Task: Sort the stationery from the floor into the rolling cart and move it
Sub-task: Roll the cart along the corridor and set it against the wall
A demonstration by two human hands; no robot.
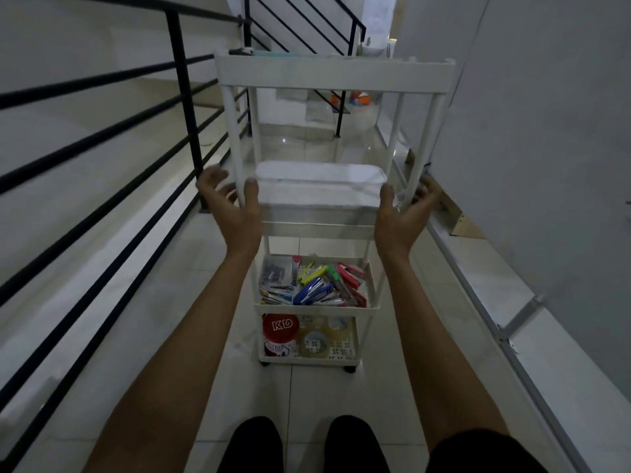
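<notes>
Head view: your rolling cart (336, 76) stands on the tiled floor (307, 397) between railing (181, 83) and wall (546, 114), stationery (317, 285) already in its lower tiers.
Hands: left hand (232, 209) and right hand (399, 216) spread loose around the side posts (235, 131), nothing clamped yet.
Risk: push high and it may tip, or clip the railing.

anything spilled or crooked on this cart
Nothing stands out. The cart stands level on the tiles, the staplers lie heaped but inside their shelf, and the red jar and tape rolls sit inside the bottom shelf.
</notes>
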